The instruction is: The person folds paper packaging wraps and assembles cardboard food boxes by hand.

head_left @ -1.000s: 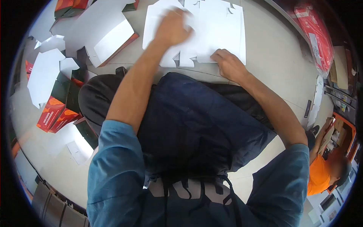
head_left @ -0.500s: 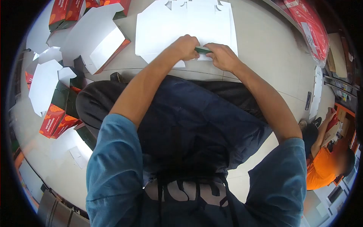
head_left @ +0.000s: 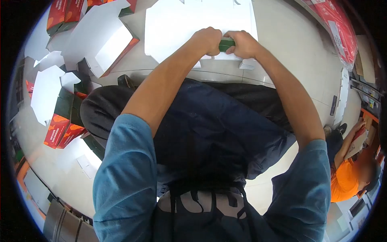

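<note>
A flat white cardboard sheet (head_left: 181,30) with cut notches lies on the floor in front of my crossed legs. Its near edge has a folded-up flap (head_left: 227,45) whose green printed side shows between my hands. My left hand (head_left: 208,40) is closed around the left end of this flap. At the flap's right end, my right hand (head_left: 243,44) pinches it between thumb and fingers. Below the right hand, small white tabs (head_left: 247,63) stick out from the near edge.
Partly folded red, green and white boxes (head_left: 58,129) crowd the floor at the left, with a large open one (head_left: 96,40) beside the sheet. Red plastic-wrapped goods (head_left: 336,34) lie at the upper right. A person in orange (head_left: 346,179) sits at the right, holding cardboard.
My left hand has come from over the sheet to its near edge, beside my right hand. Both took hold of the flap, and its green side now shows more. Both hands moved slightly forward.
</note>
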Demonstrator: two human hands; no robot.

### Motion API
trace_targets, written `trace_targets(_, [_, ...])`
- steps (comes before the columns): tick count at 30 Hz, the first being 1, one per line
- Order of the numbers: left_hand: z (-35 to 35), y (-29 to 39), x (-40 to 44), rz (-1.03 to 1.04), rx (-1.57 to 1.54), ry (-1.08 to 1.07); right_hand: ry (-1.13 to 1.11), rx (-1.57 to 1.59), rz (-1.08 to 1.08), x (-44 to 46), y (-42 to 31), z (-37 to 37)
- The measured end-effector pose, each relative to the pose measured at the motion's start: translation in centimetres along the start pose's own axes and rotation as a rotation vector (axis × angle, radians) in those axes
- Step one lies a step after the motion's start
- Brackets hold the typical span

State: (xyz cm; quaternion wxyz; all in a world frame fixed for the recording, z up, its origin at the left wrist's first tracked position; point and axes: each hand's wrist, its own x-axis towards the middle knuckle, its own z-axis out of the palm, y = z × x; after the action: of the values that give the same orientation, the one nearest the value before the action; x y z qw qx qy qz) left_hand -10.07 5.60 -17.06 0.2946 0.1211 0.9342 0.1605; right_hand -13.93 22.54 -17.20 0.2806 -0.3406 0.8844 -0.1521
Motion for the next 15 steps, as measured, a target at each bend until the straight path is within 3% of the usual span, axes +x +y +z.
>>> trace_targets(7, [0.7, 0.3, 0.5, -0.133, 0.16, 0.252, -0.174, -0.021, -0.002, 3.2, 0.5, -1.4])
trace_targets(10, [-1.1, 0.3, 1.0, -0.163, 0.094, 0.078, -0.23, 0.001, -0.027, 3.6, 0.5, -1.5])
trace_targets(15, [-1.3, -0.7, 2.3, -0.181, 0.028, 0.029, -0.239, 0.183, 0.071, 4.0, 1.7, -1.4])
